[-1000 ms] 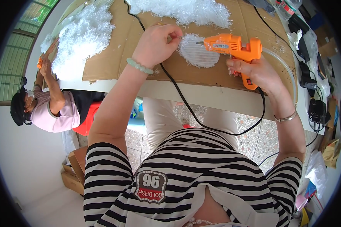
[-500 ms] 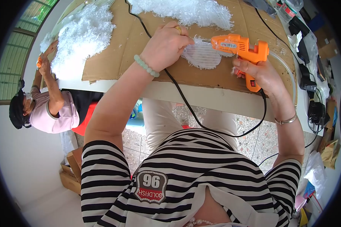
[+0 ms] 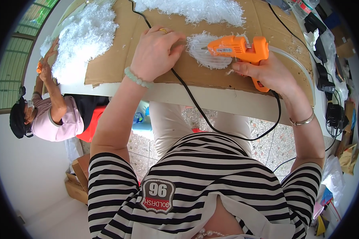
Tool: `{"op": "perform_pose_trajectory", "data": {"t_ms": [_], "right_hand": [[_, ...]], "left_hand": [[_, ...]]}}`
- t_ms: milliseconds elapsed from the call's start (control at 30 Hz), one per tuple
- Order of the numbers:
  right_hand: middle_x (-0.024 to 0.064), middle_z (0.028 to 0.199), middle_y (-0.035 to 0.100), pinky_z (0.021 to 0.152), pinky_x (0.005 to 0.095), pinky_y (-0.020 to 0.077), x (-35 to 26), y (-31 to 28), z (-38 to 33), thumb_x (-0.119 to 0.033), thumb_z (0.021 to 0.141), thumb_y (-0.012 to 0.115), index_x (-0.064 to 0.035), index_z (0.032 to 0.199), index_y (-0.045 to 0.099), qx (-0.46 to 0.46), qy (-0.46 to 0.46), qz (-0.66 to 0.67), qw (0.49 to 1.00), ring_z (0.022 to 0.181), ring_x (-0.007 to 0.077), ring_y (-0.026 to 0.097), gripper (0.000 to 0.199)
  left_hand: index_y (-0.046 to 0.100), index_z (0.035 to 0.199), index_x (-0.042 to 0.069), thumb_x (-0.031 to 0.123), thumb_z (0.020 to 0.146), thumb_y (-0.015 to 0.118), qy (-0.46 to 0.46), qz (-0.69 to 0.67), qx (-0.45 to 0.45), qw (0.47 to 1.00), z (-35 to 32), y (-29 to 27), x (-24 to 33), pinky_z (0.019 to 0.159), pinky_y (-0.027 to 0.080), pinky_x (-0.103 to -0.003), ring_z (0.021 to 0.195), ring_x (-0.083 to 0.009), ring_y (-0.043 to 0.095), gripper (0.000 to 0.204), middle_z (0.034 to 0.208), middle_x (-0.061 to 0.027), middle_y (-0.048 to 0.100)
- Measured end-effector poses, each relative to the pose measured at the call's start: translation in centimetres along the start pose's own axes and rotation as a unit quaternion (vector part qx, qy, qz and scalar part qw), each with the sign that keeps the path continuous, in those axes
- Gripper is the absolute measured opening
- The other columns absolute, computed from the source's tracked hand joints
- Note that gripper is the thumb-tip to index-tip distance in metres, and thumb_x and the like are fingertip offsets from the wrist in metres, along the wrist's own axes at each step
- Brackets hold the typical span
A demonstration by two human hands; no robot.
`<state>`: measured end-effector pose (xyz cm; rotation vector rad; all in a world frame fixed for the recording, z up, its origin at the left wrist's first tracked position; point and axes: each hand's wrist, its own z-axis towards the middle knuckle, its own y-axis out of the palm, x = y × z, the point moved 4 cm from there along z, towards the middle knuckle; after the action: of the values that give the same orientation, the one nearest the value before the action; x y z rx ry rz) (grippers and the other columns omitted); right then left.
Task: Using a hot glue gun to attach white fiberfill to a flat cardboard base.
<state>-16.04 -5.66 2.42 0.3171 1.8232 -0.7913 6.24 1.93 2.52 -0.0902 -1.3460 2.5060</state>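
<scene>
An orange hot glue gun [image 3: 239,48] is gripped in my right hand [image 3: 273,73]. Its nozzle points left, over an oval white piece with a fringed edge and ribbed surface [image 3: 197,47]. That piece lies on the cardboard, partly hidden under the gun. My left hand [image 3: 157,53] is just left of the piece, palm down, with thumb and forefinger bent and apart; no object shows between them. A clear glue stick [image 3: 294,59] curves out of the gun's back end. The black power cord [image 3: 195,105] hangs from its handle and runs beneath my left hand.
Brown cardboard [image 3: 119,59] covers the white table. Fluffy white fringed material [image 3: 86,40] lies at the left, with another fluffy white piece [image 3: 195,10] at the far side. A co-worker [image 3: 58,115] works at the left. Cables and black adapters [image 3: 332,113] crowd the right edge.
My left hand has moved left, off the white piece, and its fingers have parted. My right hand has brought the glue gun left, with its nozzle now over the piece.
</scene>
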Motion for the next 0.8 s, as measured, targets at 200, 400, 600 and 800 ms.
{"op": "perform_pose_trajectory", "data": {"t_ms": [200, 400, 600, 800], "right_hand": [[0.0011, 0.084, 0.061, 0.072, 0.0250, 0.0445, -0.3, 0.5, 1.0, -0.021, 0.080, 0.067, -0.0034, 0.106, 0.060, -0.012, -0.015, -0.031, 0.999, 0.077, 0.0091, 0.053, 0.032], [-0.0020, 0.082, 0.059, 0.068, 0.0237, 0.0419, -1.0, 0.9, 1.5, -0.025, 0.080, 0.070, -0.0044, 0.107, 0.060, -0.003, -0.008, -0.061, 0.998, 0.073, 0.0070, 0.048, 0.035], [-0.0023, 0.078, 0.057, 0.064, 0.0235, 0.0415, -0.8, 1.0, 1.8, -0.026, 0.080, 0.069, -0.0044, 0.104, 0.060, -0.012, -0.013, -0.047, 0.999, 0.070, 0.0070, 0.047, 0.033], [-0.0021, 0.074, 0.055, 0.061, 0.0233, 0.0415, -1.0, 0.9, 1.6, -0.028, 0.080, 0.070, -0.0044, 0.102, 0.059, -0.027, -0.015, -0.053, 0.998, 0.067, 0.0069, 0.048, 0.034]], "left_hand": [[0.065, 0.082, 0.010, 0.017, 0.065, 0.071, -0.034, -0.048, -0.029, 0.998, -0.2, 0.4, 1.0, 0.076, 0.043, -0.038, 0.086, -0.0246, 0.057, 0.019, 0.082, -0.0040, 0.064], [0.065, 0.077, 0.010, 0.015, 0.067, 0.070, -0.039, -0.045, -0.030, 0.998, 0.0, 1.0, 1.0, 0.075, 0.043, -0.038, 0.087, -0.0245, 0.057, 0.013, 0.082, -0.0027, 0.064], [0.065, 0.074, 0.010, 0.010, 0.069, 0.065, -0.048, -0.050, -0.026, 0.997, 0.4, 1.6, 0.8, 0.074, 0.043, -0.038, 0.085, -0.0245, 0.057, 0.005, 0.079, -0.0034, 0.064], [0.064, 0.072, 0.009, 0.008, 0.069, 0.062, -0.042, -0.057, -0.015, 0.997, 0.8, 1.8, 0.7, 0.071, 0.045, -0.038, 0.079, -0.0252, 0.057, 0.003, 0.074, -0.0046, 0.063]]}}
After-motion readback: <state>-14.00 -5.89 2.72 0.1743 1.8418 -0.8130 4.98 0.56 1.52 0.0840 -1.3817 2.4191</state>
